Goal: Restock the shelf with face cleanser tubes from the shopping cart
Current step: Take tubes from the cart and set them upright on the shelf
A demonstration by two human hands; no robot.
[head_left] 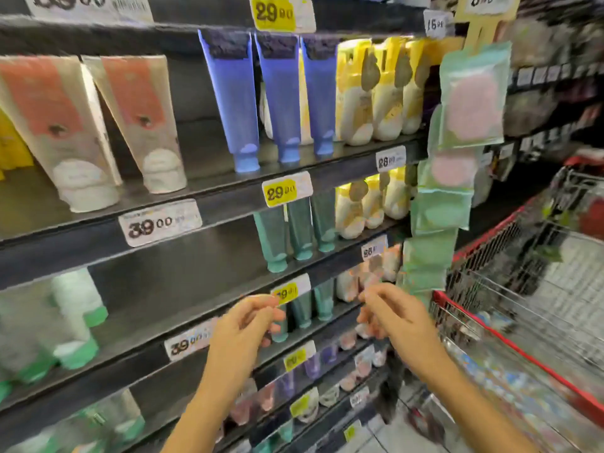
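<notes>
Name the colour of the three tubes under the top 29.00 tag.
Blue tubes, dark top ends; head view.

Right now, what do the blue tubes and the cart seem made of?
Blue tubes: probably soft plastic, matte; even colour, no glare. Cart: metal wire, a shiny grey grid; its red rim looks like plastic.

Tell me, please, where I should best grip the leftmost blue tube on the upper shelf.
Probably its mid-body, coming from the front-left: the leftmost blue tube stands cap-down, its left side is open, and the neighbouring blue tube crowds its right.
</notes>
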